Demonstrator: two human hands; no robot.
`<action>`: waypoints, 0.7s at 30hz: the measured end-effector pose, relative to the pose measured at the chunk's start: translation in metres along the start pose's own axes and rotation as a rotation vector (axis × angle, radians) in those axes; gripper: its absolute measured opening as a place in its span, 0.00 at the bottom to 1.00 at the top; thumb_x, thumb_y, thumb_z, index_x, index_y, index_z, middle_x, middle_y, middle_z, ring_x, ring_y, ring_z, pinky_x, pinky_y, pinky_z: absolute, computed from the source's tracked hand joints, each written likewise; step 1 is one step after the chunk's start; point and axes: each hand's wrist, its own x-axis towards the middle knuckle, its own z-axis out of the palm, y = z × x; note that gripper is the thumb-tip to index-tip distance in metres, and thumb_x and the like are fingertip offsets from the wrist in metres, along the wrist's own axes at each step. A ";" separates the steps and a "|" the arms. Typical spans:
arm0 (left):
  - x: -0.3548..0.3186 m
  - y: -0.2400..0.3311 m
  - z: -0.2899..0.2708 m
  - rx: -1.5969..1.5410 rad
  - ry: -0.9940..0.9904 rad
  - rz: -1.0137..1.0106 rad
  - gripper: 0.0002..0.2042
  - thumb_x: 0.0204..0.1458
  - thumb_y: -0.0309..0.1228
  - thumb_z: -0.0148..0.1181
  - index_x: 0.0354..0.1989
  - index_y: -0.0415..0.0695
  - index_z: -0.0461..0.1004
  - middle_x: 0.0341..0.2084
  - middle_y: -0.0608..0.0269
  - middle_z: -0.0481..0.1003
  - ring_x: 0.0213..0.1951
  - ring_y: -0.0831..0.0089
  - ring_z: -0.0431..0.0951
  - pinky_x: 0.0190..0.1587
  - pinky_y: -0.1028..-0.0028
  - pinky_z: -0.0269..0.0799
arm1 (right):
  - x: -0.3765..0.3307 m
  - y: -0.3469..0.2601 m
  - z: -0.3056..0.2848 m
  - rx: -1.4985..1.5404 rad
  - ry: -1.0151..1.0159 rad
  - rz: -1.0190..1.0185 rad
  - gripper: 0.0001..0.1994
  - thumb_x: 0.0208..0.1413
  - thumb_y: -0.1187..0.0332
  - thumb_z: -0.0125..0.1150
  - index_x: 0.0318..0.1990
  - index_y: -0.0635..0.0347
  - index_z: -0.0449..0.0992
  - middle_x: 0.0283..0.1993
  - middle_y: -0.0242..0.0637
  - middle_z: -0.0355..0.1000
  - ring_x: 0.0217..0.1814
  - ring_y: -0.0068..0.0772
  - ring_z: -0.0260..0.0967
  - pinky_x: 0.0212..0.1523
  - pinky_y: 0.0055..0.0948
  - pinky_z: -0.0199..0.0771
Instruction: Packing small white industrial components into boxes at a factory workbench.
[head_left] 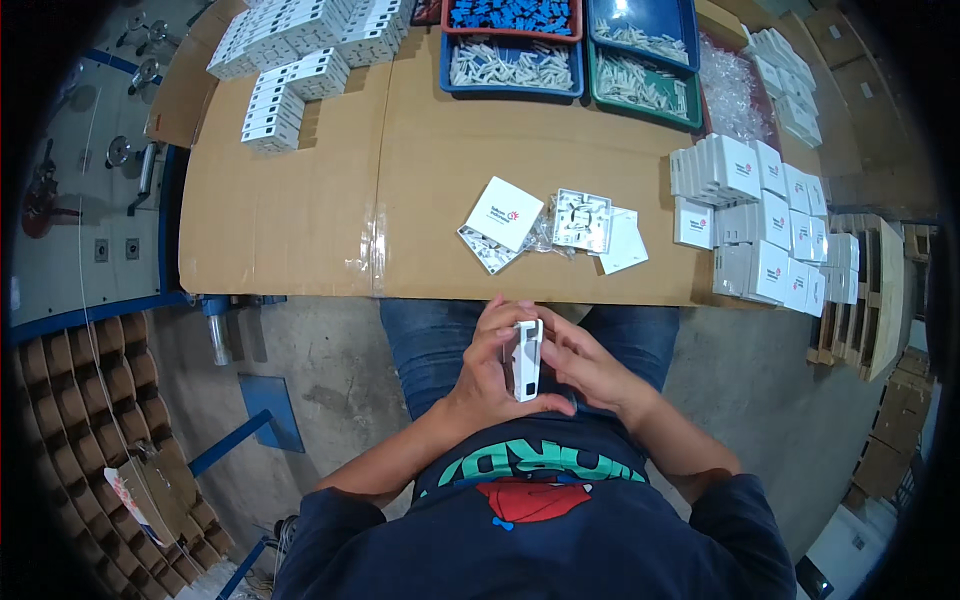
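Above my lap, just off the table's near edge, a white square plastic box [528, 362] stands on edge, its narrow side with small dark openings facing up. My left hand [485, 365] grips it from the left, the thumb reaching below it. From the right, my right hand [590, 368] closes on the same box with bent fingers. On the table ahead lie a white printed cover [503, 214] over an open white housing [487, 250], another open housing [582, 221] showing its inside, a clear plastic bag [541, 235] and a plain white cover [624, 242].
Cardboard covers the table [290, 220]. Stacked white boxes [275, 105] stand at the far left, printed white covers [770, 225] at the right. Trays hold blue parts [510, 15] and white parts [510, 65]. A bin of clear bags [735, 85] stands beside the green tray [645, 95].
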 end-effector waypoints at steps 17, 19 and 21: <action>0.032 0.028 -0.018 -0.773 -0.068 -1.100 0.33 0.64 0.29 0.58 0.75 0.44 0.49 0.59 0.57 0.70 0.59 0.71 0.70 0.62 0.69 0.66 | -0.006 -0.030 0.002 -0.922 0.091 -0.471 0.51 0.46 0.59 0.80 0.74 0.60 0.54 0.72 0.48 0.56 0.73 0.48 0.58 0.68 0.42 0.65; 0.026 0.026 -0.015 -0.740 -0.034 -1.052 0.33 0.64 0.29 0.57 0.75 0.42 0.50 0.59 0.57 0.70 0.59 0.71 0.71 0.62 0.70 0.66 | -0.006 -0.029 0.001 -0.996 0.096 -0.523 0.51 0.46 0.58 0.79 0.74 0.61 0.54 0.73 0.49 0.55 0.73 0.48 0.58 0.68 0.41 0.66; 0.022 0.025 -0.013 -0.711 -0.043 -1.018 0.32 0.65 0.29 0.57 0.75 0.41 0.51 0.59 0.58 0.70 0.59 0.71 0.71 0.62 0.70 0.66 | -0.005 -0.022 -0.003 -1.047 0.085 -0.625 0.50 0.48 0.54 0.77 0.74 0.64 0.54 0.72 0.51 0.56 0.72 0.51 0.59 0.67 0.41 0.66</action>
